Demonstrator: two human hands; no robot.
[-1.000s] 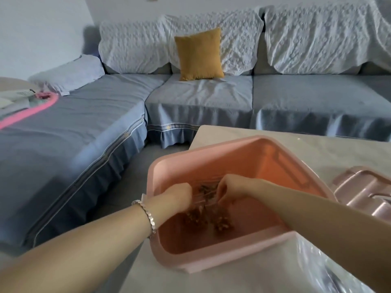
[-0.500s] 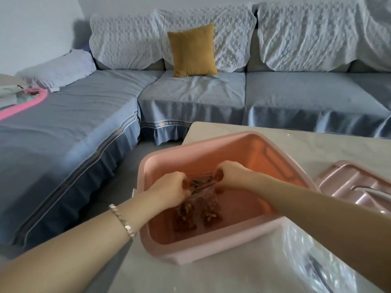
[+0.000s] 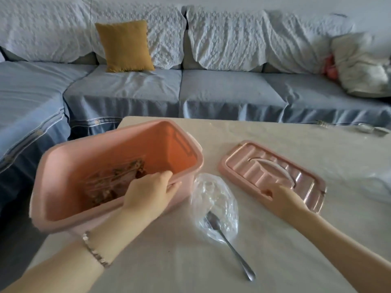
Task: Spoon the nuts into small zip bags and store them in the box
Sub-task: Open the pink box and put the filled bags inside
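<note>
A pink plastic box (image 3: 186, 142) stands at the table's left edge, and several small zip bags of nuts (image 3: 114, 182) lie inside it. My left hand (image 3: 151, 192) grips the box's near right rim, thumb inside and fingers outside. The pink lid (image 3: 273, 174) lies flat to the right of the box. My right hand (image 3: 281, 197) touches the lid's near edge, fingers curled at it. Between box and lid lies an empty clear plastic bag (image 3: 213, 204) with a metal spoon (image 3: 229, 244) resting partly on it.
The table (image 3: 275, 261) has a beige cloth. More clear plastic (image 3: 378, 185) lies at the right edge. A blue-covered sofa (image 3: 222, 92) with a mustard cushion (image 3: 124, 46) wraps round the far and left sides.
Both hands have left the bags inside the box. My left hand moved to the box's rim and my right hand went right to the lid. The view swung to the right.
</note>
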